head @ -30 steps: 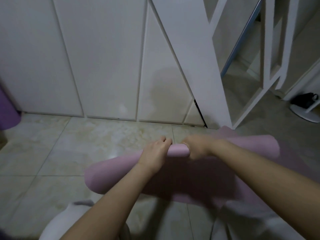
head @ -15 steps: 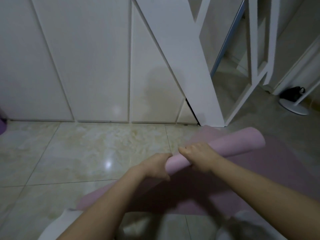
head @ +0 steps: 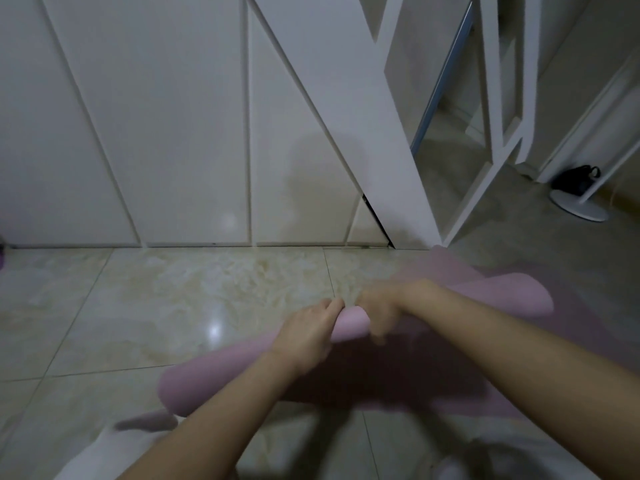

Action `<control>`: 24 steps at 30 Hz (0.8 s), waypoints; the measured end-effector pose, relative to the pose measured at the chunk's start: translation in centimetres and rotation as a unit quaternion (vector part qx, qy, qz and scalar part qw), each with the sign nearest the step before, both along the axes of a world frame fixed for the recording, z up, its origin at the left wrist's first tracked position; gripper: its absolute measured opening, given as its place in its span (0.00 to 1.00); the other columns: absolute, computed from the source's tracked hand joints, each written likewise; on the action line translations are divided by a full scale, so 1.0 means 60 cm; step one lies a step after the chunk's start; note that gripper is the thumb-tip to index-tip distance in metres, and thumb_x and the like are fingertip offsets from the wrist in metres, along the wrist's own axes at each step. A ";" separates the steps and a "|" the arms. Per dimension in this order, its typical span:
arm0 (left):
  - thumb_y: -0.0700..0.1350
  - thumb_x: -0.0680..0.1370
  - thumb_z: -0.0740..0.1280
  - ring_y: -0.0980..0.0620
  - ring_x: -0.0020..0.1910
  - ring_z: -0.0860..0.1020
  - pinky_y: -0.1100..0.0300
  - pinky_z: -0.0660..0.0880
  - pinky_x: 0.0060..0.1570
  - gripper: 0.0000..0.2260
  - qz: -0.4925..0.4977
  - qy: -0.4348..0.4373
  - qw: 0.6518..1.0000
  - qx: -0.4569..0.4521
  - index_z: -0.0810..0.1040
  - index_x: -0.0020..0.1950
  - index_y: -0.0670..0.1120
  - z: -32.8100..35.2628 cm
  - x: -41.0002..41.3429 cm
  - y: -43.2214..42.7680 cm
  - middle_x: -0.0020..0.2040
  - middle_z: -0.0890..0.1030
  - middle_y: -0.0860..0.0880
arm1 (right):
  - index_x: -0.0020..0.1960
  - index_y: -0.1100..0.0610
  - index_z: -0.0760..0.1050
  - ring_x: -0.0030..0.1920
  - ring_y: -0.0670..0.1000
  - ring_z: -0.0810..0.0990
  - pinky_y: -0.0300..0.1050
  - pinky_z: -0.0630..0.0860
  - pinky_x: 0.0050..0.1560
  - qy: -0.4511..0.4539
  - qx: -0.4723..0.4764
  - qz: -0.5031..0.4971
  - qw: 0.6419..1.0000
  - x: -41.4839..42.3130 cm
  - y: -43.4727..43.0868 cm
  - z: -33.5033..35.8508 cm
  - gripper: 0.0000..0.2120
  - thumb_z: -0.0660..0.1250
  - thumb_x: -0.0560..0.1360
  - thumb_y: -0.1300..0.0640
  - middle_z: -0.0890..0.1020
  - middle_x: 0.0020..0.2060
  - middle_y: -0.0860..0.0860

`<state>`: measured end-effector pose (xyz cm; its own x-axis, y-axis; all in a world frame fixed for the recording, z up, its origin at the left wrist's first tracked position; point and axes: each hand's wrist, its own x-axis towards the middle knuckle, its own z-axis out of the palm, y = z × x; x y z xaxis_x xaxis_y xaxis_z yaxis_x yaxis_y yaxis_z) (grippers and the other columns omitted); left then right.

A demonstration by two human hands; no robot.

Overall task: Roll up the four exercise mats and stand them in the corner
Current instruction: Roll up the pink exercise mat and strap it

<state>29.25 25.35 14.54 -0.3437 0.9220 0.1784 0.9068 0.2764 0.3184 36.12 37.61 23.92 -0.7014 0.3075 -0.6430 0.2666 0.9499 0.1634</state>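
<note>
The floor (head: 156, 306) is glossy pale marble tile with thin grout lines and a glint of light on it. A pink mat (head: 214, 372) lies across it, partly rolled, with the flat part running off to the right. A slanted white board (head: 381, 133) meets the floor by the wall. Far right, a round white base (head: 578, 206) sits on the tile, with a black thing (head: 575, 178) just behind it. A purple scrap (head: 1, 261) shows at the left edge.

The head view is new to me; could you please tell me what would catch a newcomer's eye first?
A pink mat lies half rolled across the tiled floor in the middle, with the left hand and right hand gripping the roll side by side. Behind it stand white wall panels, and a slanted white board rises at upper right.
</note>
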 end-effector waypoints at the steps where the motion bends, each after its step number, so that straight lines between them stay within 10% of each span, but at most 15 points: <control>1: 0.41 0.74 0.65 0.43 0.52 0.76 0.55 0.67 0.44 0.16 -0.020 -0.045 0.998 -0.026 0.68 0.61 0.46 -0.004 -0.002 0.002 0.56 0.76 0.46 | 0.61 0.56 0.75 0.50 0.55 0.79 0.48 0.77 0.52 0.000 0.005 0.005 1.000 0.006 -0.002 -0.003 0.22 0.73 0.67 0.56 0.80 0.53 0.53; 11: 0.41 0.67 0.74 0.47 0.58 0.75 0.55 0.72 0.58 0.29 -0.091 -0.295 0.937 -0.161 0.69 0.65 0.47 0.001 -0.015 0.016 0.60 0.76 0.47 | 0.61 0.56 0.65 0.58 0.57 0.73 0.47 0.65 0.53 0.193 0.172 0.166 0.952 0.072 -0.005 -0.052 0.20 0.66 0.71 0.66 0.73 0.58 0.54; 20: 0.40 0.72 0.65 0.41 0.51 0.76 0.53 0.66 0.41 0.17 0.070 -0.020 0.997 -0.031 0.69 0.60 0.46 -0.009 0.016 0.007 0.54 0.76 0.46 | 0.61 0.56 0.67 0.56 0.57 0.76 0.45 0.65 0.45 0.148 0.104 0.070 0.981 0.031 -0.002 -0.038 0.19 0.67 0.72 0.57 0.76 0.57 0.55; 24: 0.37 0.58 0.76 0.45 0.32 0.75 0.57 0.66 0.28 0.20 0.086 0.110 0.988 0.068 0.75 0.47 0.46 -0.016 0.001 0.001 0.38 0.76 0.48 | 0.59 0.56 0.70 0.51 0.56 0.77 0.43 0.68 0.43 0.122 0.063 0.041 0.990 0.007 -0.006 -0.016 0.18 0.67 0.70 0.56 0.78 0.54 0.54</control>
